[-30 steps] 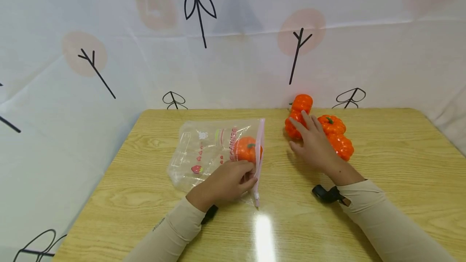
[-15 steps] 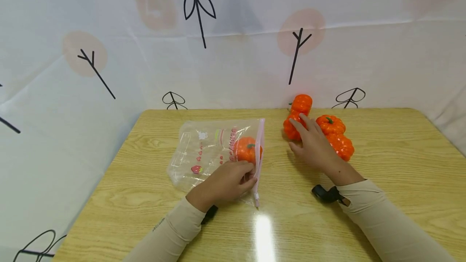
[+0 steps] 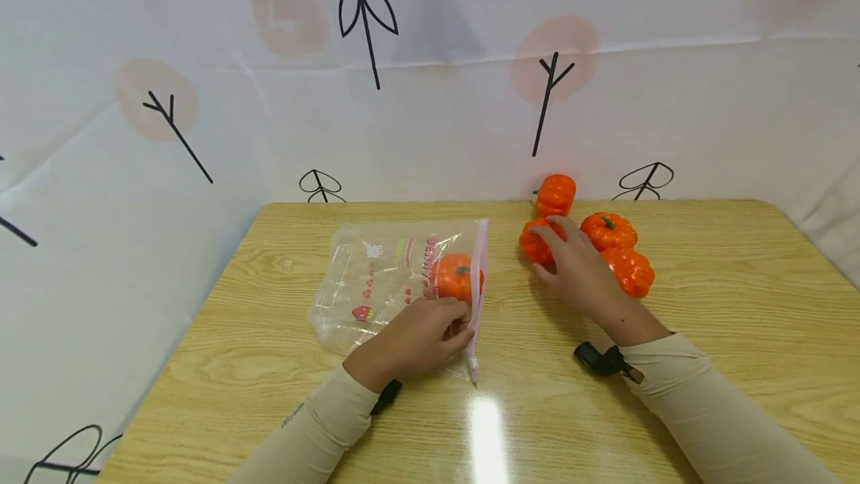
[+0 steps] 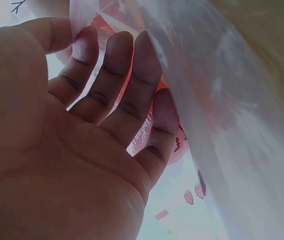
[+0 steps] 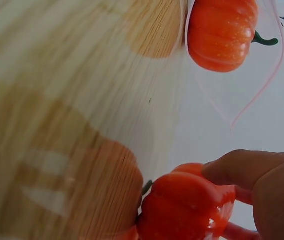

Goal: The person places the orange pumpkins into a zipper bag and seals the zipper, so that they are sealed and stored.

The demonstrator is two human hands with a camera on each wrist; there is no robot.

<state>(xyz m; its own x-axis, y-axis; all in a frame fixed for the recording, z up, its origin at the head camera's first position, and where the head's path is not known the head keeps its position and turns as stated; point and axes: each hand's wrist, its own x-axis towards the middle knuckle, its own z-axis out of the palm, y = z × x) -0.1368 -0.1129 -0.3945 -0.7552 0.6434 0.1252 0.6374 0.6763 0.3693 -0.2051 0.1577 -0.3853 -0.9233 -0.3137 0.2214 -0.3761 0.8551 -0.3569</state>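
Note:
A clear zip bag [image 3: 349, 267] with a pink zip edge and strawberry prints lies on the table, its mouth facing right. My left hand [image 3: 419, 331] pinches the near part of that mouth; in the left wrist view, thumb and finger meet at the plastic. Just inside the opening sits an orange toy pumpkin [image 3: 452, 275] with a green stem. To the right, my right hand [image 3: 578, 271] grips a second small pumpkin [image 3: 535, 241]. The right wrist view shows the thumb on top of this pumpkin [image 5: 182, 205] and fingers on its far side.
Behind the gripped pumpkin stands another pumpkin [image 3: 556, 195], near the table's back edge. Two more, a stemmed pumpkin [image 3: 610, 230] and a shiny pumpkin [image 3: 630, 272], touch each other right of the right hand. A patterned white cloth [image 3: 430, 125] hangs behind the wooden table [image 3: 269, 364].
My right hand has drawn its pumpkin slightly toward me and left, opening a small gap from the pumpkin behind. The left hand and the bag have stayed still.

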